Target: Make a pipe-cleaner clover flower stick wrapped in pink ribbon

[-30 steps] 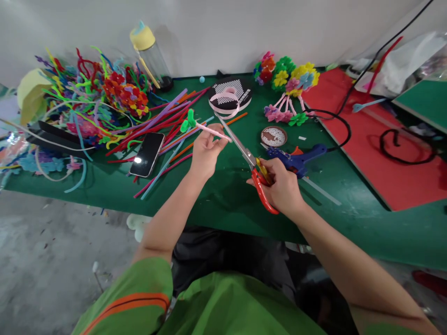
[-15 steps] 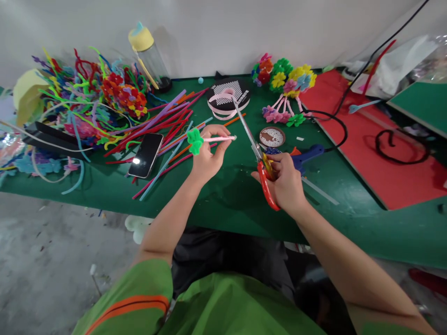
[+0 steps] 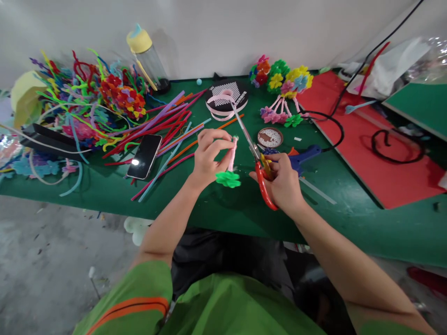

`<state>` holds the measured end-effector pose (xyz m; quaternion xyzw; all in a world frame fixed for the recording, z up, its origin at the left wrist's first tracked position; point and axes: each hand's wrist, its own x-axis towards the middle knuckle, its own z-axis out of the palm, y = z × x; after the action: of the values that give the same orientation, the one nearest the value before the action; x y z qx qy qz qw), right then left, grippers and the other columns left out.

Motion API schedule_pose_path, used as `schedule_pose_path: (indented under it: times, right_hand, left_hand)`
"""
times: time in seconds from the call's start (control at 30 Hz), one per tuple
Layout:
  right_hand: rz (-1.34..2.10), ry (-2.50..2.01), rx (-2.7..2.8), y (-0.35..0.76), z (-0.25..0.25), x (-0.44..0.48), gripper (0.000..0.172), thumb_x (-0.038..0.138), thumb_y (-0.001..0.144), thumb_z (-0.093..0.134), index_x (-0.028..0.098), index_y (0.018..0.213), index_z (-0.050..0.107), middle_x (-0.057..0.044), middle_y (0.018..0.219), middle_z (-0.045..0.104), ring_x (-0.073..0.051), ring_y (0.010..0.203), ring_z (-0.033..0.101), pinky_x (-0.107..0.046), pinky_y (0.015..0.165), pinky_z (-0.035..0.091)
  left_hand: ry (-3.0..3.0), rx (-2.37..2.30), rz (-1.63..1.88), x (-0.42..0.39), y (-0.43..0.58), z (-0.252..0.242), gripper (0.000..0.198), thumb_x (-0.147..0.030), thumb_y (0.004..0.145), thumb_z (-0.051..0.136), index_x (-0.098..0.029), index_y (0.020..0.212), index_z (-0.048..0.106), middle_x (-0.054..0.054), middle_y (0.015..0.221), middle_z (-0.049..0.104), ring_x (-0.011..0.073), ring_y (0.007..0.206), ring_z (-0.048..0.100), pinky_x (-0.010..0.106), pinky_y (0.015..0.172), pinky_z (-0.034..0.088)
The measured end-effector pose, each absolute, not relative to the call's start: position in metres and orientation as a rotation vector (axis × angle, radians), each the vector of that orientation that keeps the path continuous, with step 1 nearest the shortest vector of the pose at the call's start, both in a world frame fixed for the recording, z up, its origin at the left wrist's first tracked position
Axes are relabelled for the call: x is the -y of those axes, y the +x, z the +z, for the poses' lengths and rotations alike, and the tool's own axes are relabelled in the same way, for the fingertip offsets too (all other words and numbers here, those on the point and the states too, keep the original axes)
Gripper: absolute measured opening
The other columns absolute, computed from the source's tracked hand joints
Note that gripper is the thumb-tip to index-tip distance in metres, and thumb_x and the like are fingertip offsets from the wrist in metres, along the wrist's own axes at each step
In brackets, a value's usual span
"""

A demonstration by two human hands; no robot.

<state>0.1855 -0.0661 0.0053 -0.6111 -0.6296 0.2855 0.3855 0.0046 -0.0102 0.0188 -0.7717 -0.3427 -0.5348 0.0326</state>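
Observation:
My left hand [image 3: 207,156] pinches a short pink stem [image 3: 232,156] that carries a green pipe-cleaner flower [image 3: 227,178]; the flower hangs downward below my fingers, above the green table [image 3: 223,209]. My right hand [image 3: 282,184] is closed round the red handles of a pair of scissors [image 3: 256,163]. The blades point up and away, toward the black reel of pink ribbon [image 3: 226,97], and pass just right of the stem's upper end.
Long loose pipe cleaners [image 3: 167,125] and a phone [image 3: 144,156] lie left of my hands. A heap of coloured flowers [image 3: 87,102] and a bottle [image 3: 146,56] stand at the back left. A blue glue gun [image 3: 300,156], a small round dish [image 3: 270,137] and finished flowers [image 3: 282,81] sit right.
My left hand has turned the stem over, so the green flower swung from upper left down to below the fingers. The scissors drew slightly nearer and more upright.

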Motion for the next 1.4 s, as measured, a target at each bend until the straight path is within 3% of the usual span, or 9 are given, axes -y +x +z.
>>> schedule_pose_path:
  times: [0.17, 0.37, 0.57, 0.83, 1.03, 1.23, 1.4]
  right_hand:
    - [0.614, -1.616, 1.665, 0.187, 0.006, 0.065, 0.046, 0.047, 0.066, 0.064, 0.018, 0.097, 0.046, 0.005, 0.053, 0.049, -0.011, 0.044, 0.046, -0.023, 0.044, 0.038]
    - [0.643, -1.599, 1.695, 0.188, 0.005, 0.066, 0.044, 0.045, 0.068, 0.061, 0.019, 0.098, 0.045, 0.002, 0.058, 0.056, -0.013, 0.047, 0.049, -0.024, 0.047, 0.039]
    - [0.696, -1.607, 1.669, 0.187, 0.002, 0.065, 0.049, 0.05, 0.065, 0.064, 0.019, 0.098, 0.044, 0.001, 0.06, 0.057, -0.013, 0.047, 0.05, -0.025, 0.047, 0.04]
    - [0.621, -1.739, 1.78, 0.187, -0.001, 0.066, 0.041, 0.033, 0.067, 0.063, 0.02, 0.103, 0.046, 0.0, 0.066, 0.058, -0.016, 0.055, 0.056, -0.026, 0.053, 0.042]
    - [0.478, -1.751, 1.746, 0.188, 0.001, 0.067, 0.047, 0.029, 0.065, 0.062, 0.02, 0.107, 0.044, 0.002, 0.064, 0.054, -0.017, 0.057, 0.055, -0.029, 0.055, 0.044]
    - [0.403, -1.612, 1.763, 0.19, 0.005, 0.068, 0.047, 0.025, 0.065, 0.06, 0.018, 0.109, 0.044, 0.002, 0.063, 0.052, -0.016, 0.055, 0.053, -0.029, 0.054, 0.045]
    - [0.354, -1.617, 1.907, 0.192, 0.007, 0.068, 0.046, 0.03, 0.062, 0.063, 0.022, 0.105, 0.05, -0.001, 0.068, 0.06, -0.02, 0.064, 0.059, -0.031, 0.059, 0.048]
  left_hand:
    - [-2.357, 0.999, -1.608, 0.011, 0.005, 0.02, 0.008, -0.017, 0.08, 0.053, -0.022, 0.079, 0.047, -0.002, 0.077, 0.055, 0.0116, 0.074, 0.059, 0.035, 0.079, 0.045]
    - [-2.321, 1.085, -1.663, 0.012, 0.006, 0.018, 0.009, -0.018, 0.079, 0.054, -0.022, 0.08, 0.046, -0.002, 0.076, 0.055, 0.0118, 0.073, 0.059, 0.038, 0.084, 0.045]
    - [-2.416, 1.379, -1.943, 0.011, 0.004, 0.013, 0.009, -0.026, 0.083, 0.053, -0.023, 0.084, 0.044, 0.001, 0.085, 0.054, 0.0124, 0.072, 0.062, 0.03, 0.063, 0.049]
    - [-2.376, 1.573, -2.488, -0.004, 0.001, 0.001, 0.018, -0.036, 0.081, 0.055, -0.022, 0.084, 0.043, -0.003, 0.082, 0.054, 0.0098, 0.064, 0.064, 0.029, 0.062, 0.051]
    - [-2.222, 1.852, -2.448, -0.011, -0.006, -0.005, 0.017, -0.039, 0.084, 0.05, -0.023, 0.084, 0.044, -0.003, 0.081, 0.059, 0.008, 0.061, 0.062, 0.03, 0.066, 0.051]
    - [-2.21, 1.664, -2.121, -0.023, -0.022, -0.02, 0.023, -0.045, 0.088, 0.039, -0.023, 0.089, 0.044, -0.003, 0.08, 0.059, 0.0043, 0.062, 0.059, 0.025, 0.062, 0.048]
    - [-1.996, 1.81, -1.97, -0.021, -0.028, -0.013, 0.024, -0.046, 0.085, 0.045, -0.022, 0.085, 0.05, 0.001, 0.082, 0.06, 0.0105, 0.062, 0.061, 0.029, 0.06, 0.048]
